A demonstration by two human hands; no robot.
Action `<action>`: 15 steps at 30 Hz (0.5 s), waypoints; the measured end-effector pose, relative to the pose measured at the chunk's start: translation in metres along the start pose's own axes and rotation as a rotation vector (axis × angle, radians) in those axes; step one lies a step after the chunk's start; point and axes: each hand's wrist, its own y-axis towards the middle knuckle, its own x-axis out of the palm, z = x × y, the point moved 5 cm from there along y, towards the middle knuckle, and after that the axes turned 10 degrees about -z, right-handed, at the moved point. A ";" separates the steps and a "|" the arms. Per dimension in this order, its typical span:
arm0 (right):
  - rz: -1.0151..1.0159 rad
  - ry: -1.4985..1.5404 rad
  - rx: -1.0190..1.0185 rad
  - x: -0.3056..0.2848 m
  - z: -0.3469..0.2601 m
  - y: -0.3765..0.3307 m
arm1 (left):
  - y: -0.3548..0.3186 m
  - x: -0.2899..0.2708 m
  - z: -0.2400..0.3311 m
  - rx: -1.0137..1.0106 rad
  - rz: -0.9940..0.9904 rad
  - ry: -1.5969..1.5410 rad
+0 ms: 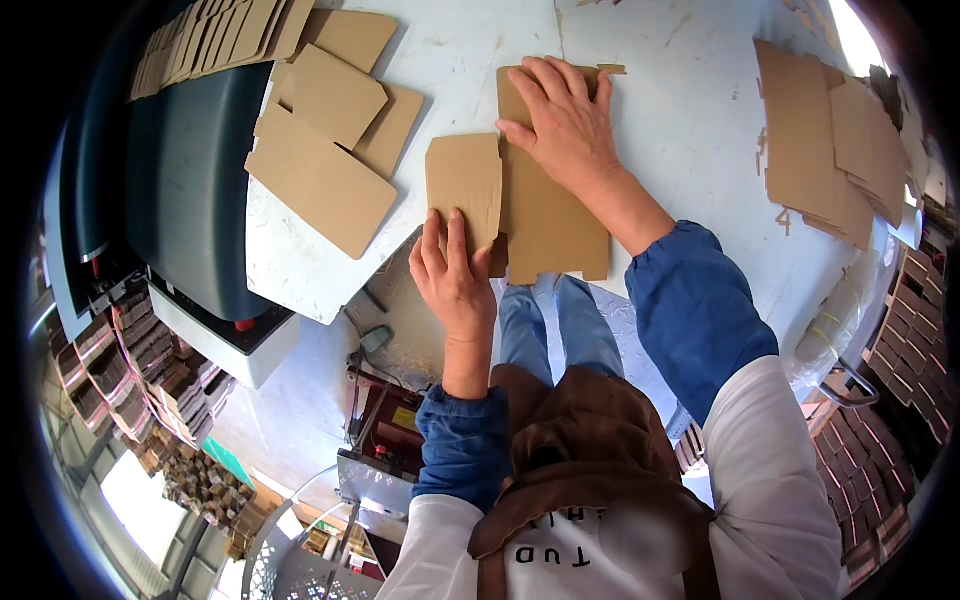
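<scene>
On the near table (690,130), the right hand (572,125) spreads over large cardboard (555,225), laid out, seemingly unfinished; the left hand (455,285) touches smaller cardboard (465,175), grip unclear.

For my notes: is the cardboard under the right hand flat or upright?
Flat: the cardboard lies broad face up beneath the right hand.

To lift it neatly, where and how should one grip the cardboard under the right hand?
Probably pinch the cardboard by its near left corner, from the near side: it juts past the table; the right hand lies on its far half.
</scene>
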 end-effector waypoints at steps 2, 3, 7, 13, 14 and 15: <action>-0.007 0.003 0.006 -0.001 0.000 0.000 | -0.001 0.002 0.000 -0.008 0.049 -0.023; 0.010 0.011 0.000 0.000 0.001 0.000 | -0.001 0.002 0.001 -0.008 0.052 -0.026; 0.029 0.020 0.002 0.001 0.001 0.000 | 0.003 -0.002 0.000 -0.010 0.045 -0.028; -0.016 0.039 0.031 -0.014 -0.011 -0.016 | 0.000 -0.003 -0.003 -0.030 -0.005 0.047; -0.057 0.032 0.038 -0.011 -0.013 -0.024 | 0.000 -0.003 -0.003 -0.028 -0.028 0.079; -0.097 0.024 0.045 -0.005 -0.014 -0.034 | 0.000 -0.003 -0.001 -0.028 -0.038 0.135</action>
